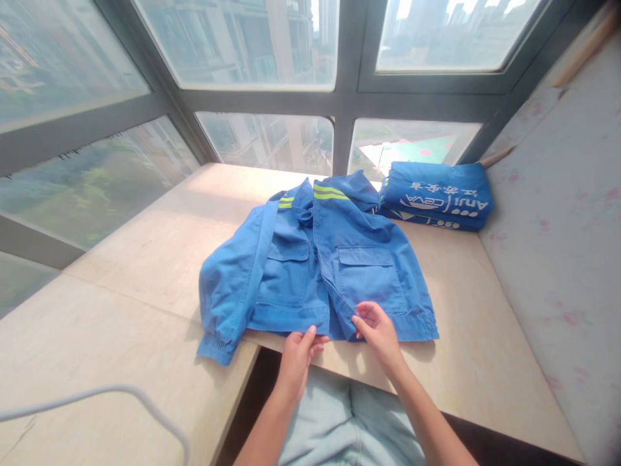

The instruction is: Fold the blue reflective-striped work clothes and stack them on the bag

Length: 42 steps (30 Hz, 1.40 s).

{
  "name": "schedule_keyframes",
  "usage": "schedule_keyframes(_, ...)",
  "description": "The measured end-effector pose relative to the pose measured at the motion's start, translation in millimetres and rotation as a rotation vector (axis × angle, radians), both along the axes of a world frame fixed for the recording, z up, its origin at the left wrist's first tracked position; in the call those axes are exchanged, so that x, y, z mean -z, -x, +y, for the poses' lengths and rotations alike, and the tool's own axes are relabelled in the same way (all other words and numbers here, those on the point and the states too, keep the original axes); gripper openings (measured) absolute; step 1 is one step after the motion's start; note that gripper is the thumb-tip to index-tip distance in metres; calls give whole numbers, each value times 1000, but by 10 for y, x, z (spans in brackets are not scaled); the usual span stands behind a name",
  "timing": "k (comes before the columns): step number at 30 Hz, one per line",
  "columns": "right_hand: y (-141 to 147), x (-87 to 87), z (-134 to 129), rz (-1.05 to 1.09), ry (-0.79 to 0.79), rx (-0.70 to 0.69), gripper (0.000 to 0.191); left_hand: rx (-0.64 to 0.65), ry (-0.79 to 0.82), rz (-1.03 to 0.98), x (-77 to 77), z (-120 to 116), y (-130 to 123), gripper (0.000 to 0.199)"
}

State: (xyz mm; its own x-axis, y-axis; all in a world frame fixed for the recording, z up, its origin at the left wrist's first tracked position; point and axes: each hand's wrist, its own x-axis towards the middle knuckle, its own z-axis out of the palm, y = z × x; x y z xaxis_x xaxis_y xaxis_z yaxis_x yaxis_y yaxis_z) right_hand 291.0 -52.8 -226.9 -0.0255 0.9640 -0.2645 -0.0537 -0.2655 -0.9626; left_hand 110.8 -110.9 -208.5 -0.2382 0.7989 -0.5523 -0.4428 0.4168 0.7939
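Note:
A blue work jacket (286, 278) with yellow-green stripes lies spread front up, its collar away from me and its front partly parted. At the bottom hem, my left hand (301, 353) pinches the left front panel's lower corner between thumb and fingers. My right hand (376, 330) is closed on the lower edge of the right front panel, beside a round snap button. One sleeve stretches down along the left side, its gathered cuff near the table edge. The other sleeve is not plainly visible.
Folded blue garments (436, 194) with white lettering are stacked at the back right, against the patterned wall (557, 259). A grey-white cable (111, 389) curves across the pale table (121, 272) at lower left. Grey-framed windows (262, 102) stand behind the table.

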Motion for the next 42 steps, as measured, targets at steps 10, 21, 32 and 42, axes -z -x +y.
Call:
schedule_keyframes(10,103,-101,-143,-258,-260,-196,33,437,-182,438,-179,195,136,40)
schedule_keyframes(21,372,-242,488,-439,-394,-188,30,698,-316,1345,-135,413,-36,42)
schedule_keyframes(32,504,30,970,-151,-230,-234,31,666,-331,1145,-165,520,48,31)
schedule_keyframes(42,468,45,872,-388,-468,-180,26,385,-155,807,-152,926,107,34)
